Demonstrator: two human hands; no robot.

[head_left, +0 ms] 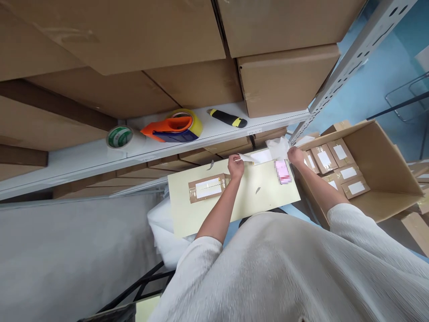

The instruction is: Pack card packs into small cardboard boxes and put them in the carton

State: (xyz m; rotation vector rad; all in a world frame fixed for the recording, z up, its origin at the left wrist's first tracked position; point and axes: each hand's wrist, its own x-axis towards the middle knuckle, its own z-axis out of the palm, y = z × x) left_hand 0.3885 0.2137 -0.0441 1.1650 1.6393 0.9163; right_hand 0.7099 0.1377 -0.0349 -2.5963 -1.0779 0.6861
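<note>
Pinching a white strip (pixel 246 158) above the pale counter (pixel 248 197).
My left grip (pixel 236 166) is closed on the strip's left end, probably to keep it lifted; the strip reaches right from my fingertips, toward the crumpled white material (pixel 278 147). My right grip (pixel 295 155) curls just beside that, by the counter's right end (whether it holds anything, I cannot tell). The labelled box (pixel 208 188) lies left of my left grip, perhaps to leave working room; the open carton (pixel 385 165) stands at my right.
</note>
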